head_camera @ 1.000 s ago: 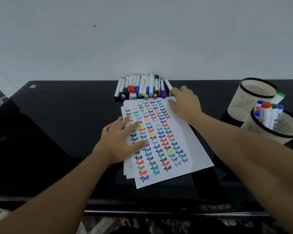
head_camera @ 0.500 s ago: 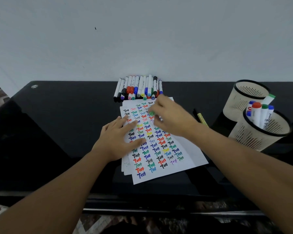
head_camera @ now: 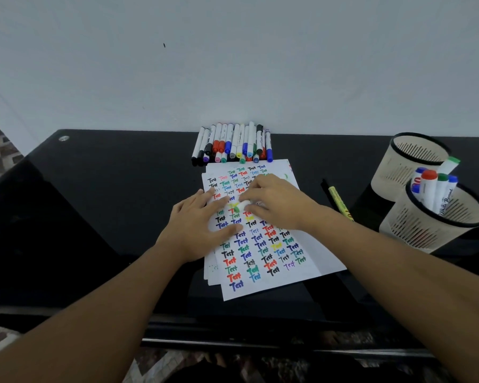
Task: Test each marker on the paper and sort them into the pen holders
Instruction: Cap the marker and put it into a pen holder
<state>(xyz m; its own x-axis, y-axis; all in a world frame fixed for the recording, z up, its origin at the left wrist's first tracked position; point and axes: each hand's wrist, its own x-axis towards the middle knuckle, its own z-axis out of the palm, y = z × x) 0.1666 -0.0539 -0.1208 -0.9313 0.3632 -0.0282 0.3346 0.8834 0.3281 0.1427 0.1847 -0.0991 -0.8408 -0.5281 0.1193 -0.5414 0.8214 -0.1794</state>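
A stack of white paper [head_camera: 310,272] covered in coloured "Test" words lies in the middle of the black table. My left hand [head_camera: 199,230] presses flat on its left side. My right hand [head_camera: 277,205] holds a white marker with a green end [head_camera: 241,206] over the paper, beside my left fingertips. A row of several markers [head_camera: 233,145] lies along the wall behind the paper. Two beige pen holders stand at the right: the far holder [head_camera: 407,158] with one green-capped marker, the near holder [head_camera: 426,228] with several markers.
A yellow marker [head_camera: 339,201] lies on the table between the paper and the holders. The black glossy table [head_camera: 94,203] ends at a front edge near my forearms. A plain white wall rises directly behind the marker row.
My right hand left the far end of the marker row with a green marker and brought it down over the paper next to my left fingers. My left hand stayed pressed on the paper.
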